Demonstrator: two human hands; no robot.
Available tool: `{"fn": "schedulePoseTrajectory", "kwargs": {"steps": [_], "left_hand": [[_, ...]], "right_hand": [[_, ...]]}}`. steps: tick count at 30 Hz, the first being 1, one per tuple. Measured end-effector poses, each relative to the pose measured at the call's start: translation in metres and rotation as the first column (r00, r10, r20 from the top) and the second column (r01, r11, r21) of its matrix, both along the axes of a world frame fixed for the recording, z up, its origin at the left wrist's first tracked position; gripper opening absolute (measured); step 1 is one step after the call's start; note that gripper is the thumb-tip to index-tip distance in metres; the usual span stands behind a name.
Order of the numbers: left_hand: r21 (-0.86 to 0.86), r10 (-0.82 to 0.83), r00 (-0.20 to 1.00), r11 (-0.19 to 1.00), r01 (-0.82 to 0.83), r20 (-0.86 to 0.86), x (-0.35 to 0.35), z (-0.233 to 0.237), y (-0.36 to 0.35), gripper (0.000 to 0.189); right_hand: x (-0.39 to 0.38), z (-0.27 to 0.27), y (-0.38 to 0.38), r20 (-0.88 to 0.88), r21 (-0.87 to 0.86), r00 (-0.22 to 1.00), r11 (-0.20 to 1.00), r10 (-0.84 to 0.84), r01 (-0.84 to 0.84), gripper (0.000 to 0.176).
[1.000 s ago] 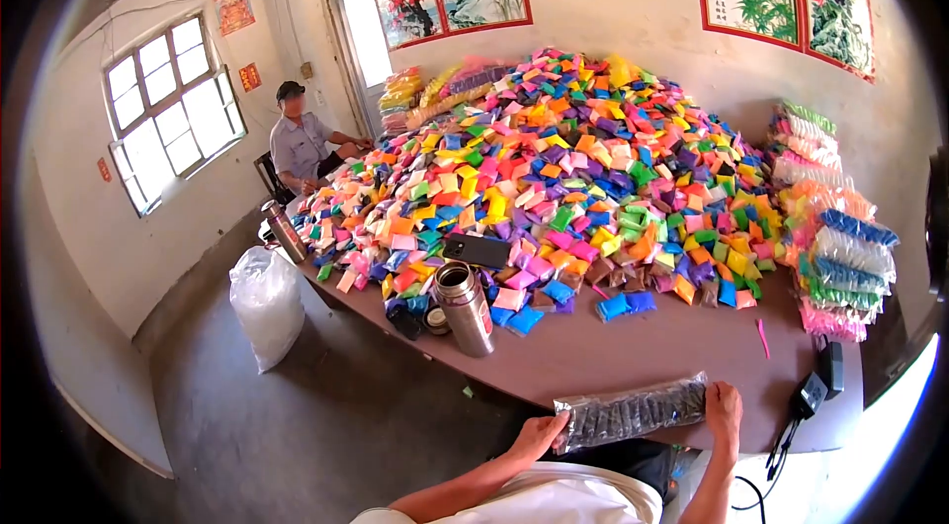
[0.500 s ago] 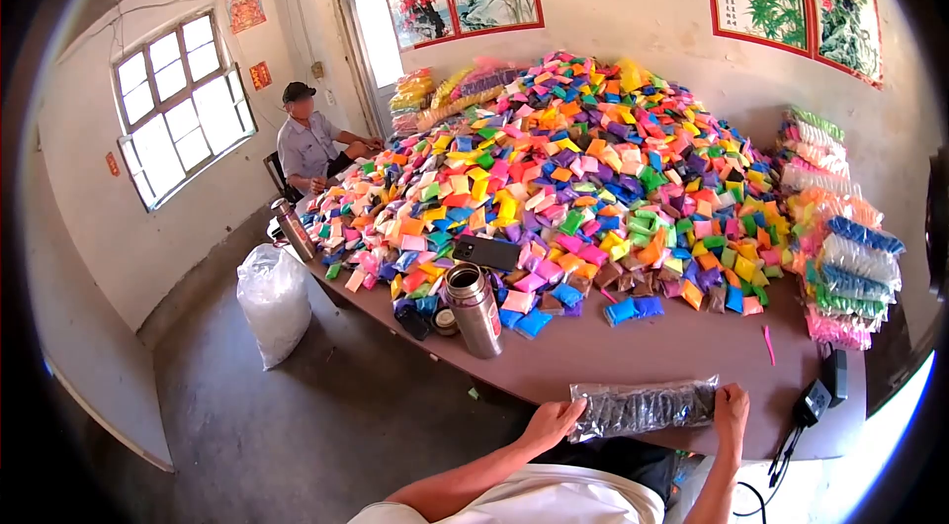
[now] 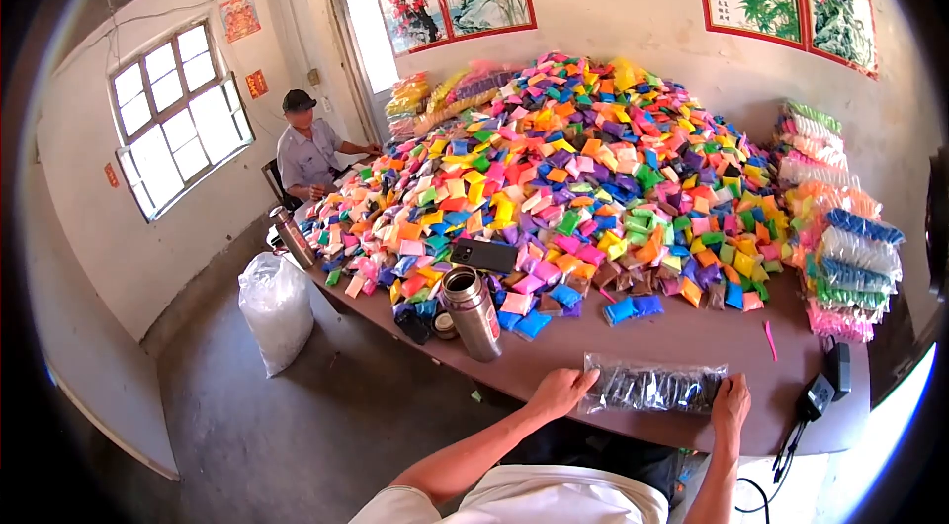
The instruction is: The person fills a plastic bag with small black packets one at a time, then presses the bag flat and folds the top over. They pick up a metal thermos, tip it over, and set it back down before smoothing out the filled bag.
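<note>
Stretched between my hands is a long clear plastic bag (image 3: pixel 654 387) with a row of dark packets inside, just over the table's front edge. My left hand (image 3: pixel 561 393) grips the bag's left end, fingers closed on it. At the right end, my right hand (image 3: pixel 732 403) pinches the other corner. Beyond the bag, a large heap of small coloured packets (image 3: pixel 593 188) covers much of the brown table (image 3: pixel 554 366). Two blue packets (image 3: pixel 633 308) lie at the heap's near edge.
An uncapped steel flask (image 3: pixel 472 314) and a phone (image 3: pixel 484 254) are left of the bag. Filled bags (image 3: pixel 850 227) are stacked at right, near black power adapters (image 3: pixel 825 388). Another person (image 3: pixel 308 153) sits at the far left. A white sack (image 3: pixel 275 311) stands on the floor.
Both hands have raised the bag slightly and shifted it a little to the right, still holding its ends. The seated person's near hand and head have moved slightly.
</note>
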State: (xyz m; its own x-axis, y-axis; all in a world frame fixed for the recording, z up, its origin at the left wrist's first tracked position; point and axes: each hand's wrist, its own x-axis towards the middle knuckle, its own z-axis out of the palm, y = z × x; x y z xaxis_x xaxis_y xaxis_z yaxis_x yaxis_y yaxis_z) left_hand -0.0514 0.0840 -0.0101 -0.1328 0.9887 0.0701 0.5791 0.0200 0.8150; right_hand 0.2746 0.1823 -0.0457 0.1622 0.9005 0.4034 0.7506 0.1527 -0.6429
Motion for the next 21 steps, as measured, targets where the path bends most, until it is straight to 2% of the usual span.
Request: {"fn": "schedulePoseTrajectory", "kwargs": {"steps": [5, 8, 9, 11, 12, 14, 16, 21], "left_hand": [[0.002, -0.024, 0.997, 1.0, 0.024, 0.078, -0.005, 0.003, 0.009, 0.056], [0.054, 0.036, 0.999, 0.998, -0.037, 0.035, -0.004, -0.017, 0.015, 0.051], [0.101, 0.079, 0.997, 0.992, -0.076, -0.026, -0.002, -0.023, 0.015, 0.047], [0.153, 0.128, 0.988, 0.982, -0.114, -0.087, 0.0, -0.034, 0.014, 0.044], [0.181, 0.136, 0.985, 0.977, -0.115, -0.11, 0.003, -0.033, 0.01, 0.043], [0.212, 0.144, 0.98, 0.971, -0.114, -0.135, 0.006, -0.031, 0.005, 0.042], [0.273, 0.155, 0.981, 0.955, -0.118, -0.12, 0.009, -0.032, 0.003, 0.041], [0.274, 0.151, 0.981, 0.955, -0.112, -0.124, 0.006, -0.037, 0.003, 0.041]], "right_hand": [[-0.003, 0.002, 0.002, 0.005, -0.004, 1.0, 1.0, 0.009, -0.009, 0.008], [-0.005, -0.008, 0.004, -0.025, 0.075, 0.999, 0.997, -0.024, 0.026, 0.008], [-0.004, -0.013, 0.004, -0.025, 0.072, 0.999, 0.997, -0.024, 0.026, 0.008], [-0.003, -0.02, 0.006, -0.199, 0.14, 0.98, 0.989, -0.014, 0.042, 0.008], [-0.003, -0.017, 0.005, -0.202, 0.14, 0.979, 0.989, -0.012, 0.041, 0.008], [-0.002, -0.009, 0.0, -0.317, 0.099, 0.948, 0.995, 0.023, 0.009, 0.008], [-0.002, -0.01, 0.001, -0.298, 0.107, 0.954, 0.994, 0.022, 0.011, 0.007], [-0.003, -0.016, 0.004, -0.276, 0.126, 0.961, 0.991, -0.01, 0.047, 0.007]]}}
